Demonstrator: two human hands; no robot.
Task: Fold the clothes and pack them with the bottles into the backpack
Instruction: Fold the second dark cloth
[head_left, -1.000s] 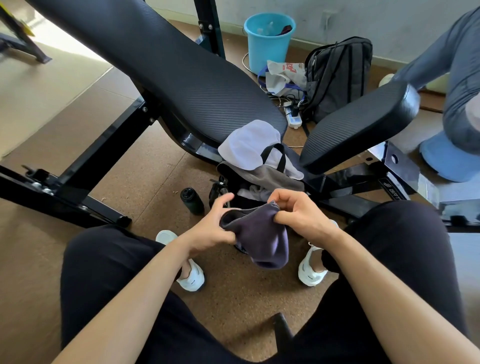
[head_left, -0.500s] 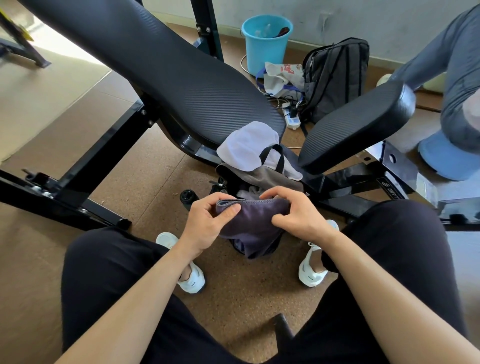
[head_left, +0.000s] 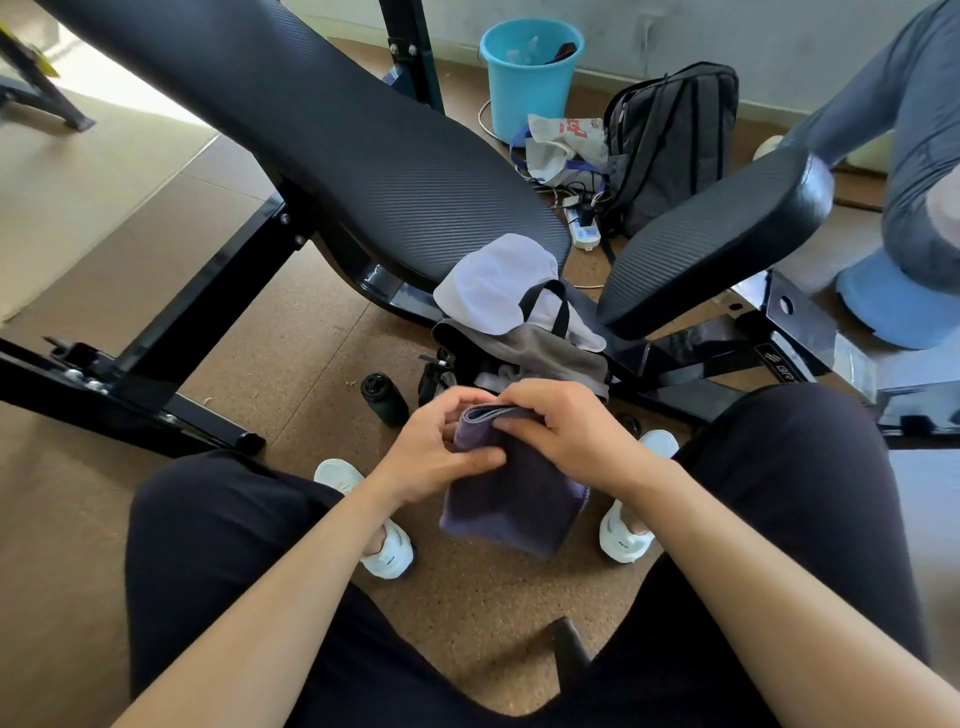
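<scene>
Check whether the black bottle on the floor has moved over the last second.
No. The black bottle stands where it was, with the same gap to the right of the bench foot's end cap.

Head view: looks forward-down, close over lap, toward floor ahead.

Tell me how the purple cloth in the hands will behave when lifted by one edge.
The purple cloth is probably floppy: below the left hand and right hand it hangs limp and sags. It seems light, since fingertips alone carry it. Its stacked folds at the top edge may slide apart if one grip lets go.
</scene>
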